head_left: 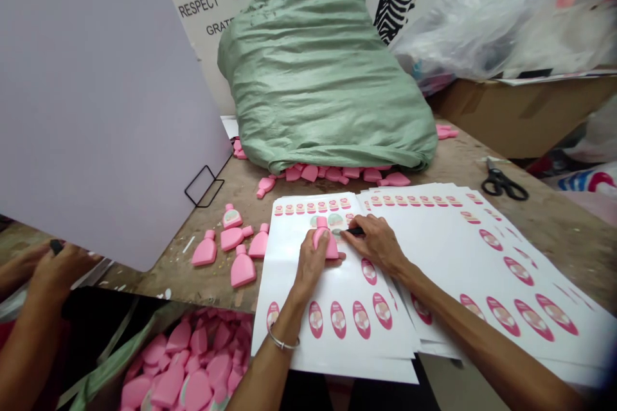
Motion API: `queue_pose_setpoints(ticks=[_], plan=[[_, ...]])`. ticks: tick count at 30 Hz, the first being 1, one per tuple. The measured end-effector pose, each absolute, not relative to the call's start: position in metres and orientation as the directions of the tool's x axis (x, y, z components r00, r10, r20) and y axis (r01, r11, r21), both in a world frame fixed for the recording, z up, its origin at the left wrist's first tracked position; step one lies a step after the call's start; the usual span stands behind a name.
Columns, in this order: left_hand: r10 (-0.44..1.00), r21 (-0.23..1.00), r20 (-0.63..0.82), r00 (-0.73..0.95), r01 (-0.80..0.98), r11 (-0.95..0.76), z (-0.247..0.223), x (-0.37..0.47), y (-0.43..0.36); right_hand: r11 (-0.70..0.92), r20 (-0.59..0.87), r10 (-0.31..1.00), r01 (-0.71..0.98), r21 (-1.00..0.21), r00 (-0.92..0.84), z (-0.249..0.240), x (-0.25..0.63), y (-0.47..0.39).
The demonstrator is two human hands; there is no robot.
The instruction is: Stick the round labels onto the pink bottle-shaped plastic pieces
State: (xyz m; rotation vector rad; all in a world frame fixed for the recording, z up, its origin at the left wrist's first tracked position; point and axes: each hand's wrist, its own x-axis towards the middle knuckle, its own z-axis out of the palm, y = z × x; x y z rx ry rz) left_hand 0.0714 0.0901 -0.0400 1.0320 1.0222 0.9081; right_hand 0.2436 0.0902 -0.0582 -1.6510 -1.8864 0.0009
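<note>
My left hand is wrapped round a small pink plastic bottle, its cap toward the far side, over the sticker sheets. In my right hand is a slim black-handled tool. The tool's tip points left, close beside the bottle; its exact kind is too small to tell. A pale oval shows at that tip; whether it touches the tip is unclear. The sheets carry printed pink oval labels and rows of smaller ones.
Several loose pink bottles lie left of the sheets. Behind is a green sack with bottles spilling out; scissors lie right. Below the table edge is a heap of bottles. A grey panel partly screens another person's hands.
</note>
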Motion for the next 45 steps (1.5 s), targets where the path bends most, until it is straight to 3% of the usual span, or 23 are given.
queue_pose_setpoints(ticks=[6,10,16,29,35,41,45], plan=[[0.936,0.933,-0.225,0.272,-0.218,0.288,-0.039,0.07,0.09,0.15,0.325,0.924,0.592,-0.792,0.2,-0.032,0.246,0.084],[0.932,0.879,-0.223,0.287,-0.355,0.32,-0.027,0.067,0.082,0.099,0.218,0.944,0.419,-0.903,0.247,-0.008,0.238,0.068],[0.897,0.773,-0.245,0.367,-0.484,0.409,-0.004,0.058,0.064,0.094,0.14,0.984,0.35,-0.932,0.109,0.004,0.208,0.046],[0.9,0.777,-0.221,0.375,-0.489,0.395,0.006,0.051,0.056,0.144,0.2,0.973,0.378,-0.915,0.113,0.009,0.196,0.041],[0.89,0.81,-0.126,0.439,-0.473,0.348,0.01,0.049,0.055,0.166,0.218,0.972,0.389,-0.906,0.092,0.013,0.192,0.038],[0.881,0.837,-0.096,0.463,-0.441,0.323,0.01,0.045,0.052,0.063,0.261,0.94,0.637,-0.768,0.221,0.004,0.2,0.044],[0.837,0.85,-0.104,0.538,-0.389,0.356,0.013,0.043,0.046,0.067,0.123,0.987,0.429,-0.901,0.106,0.0,0.199,0.051]])
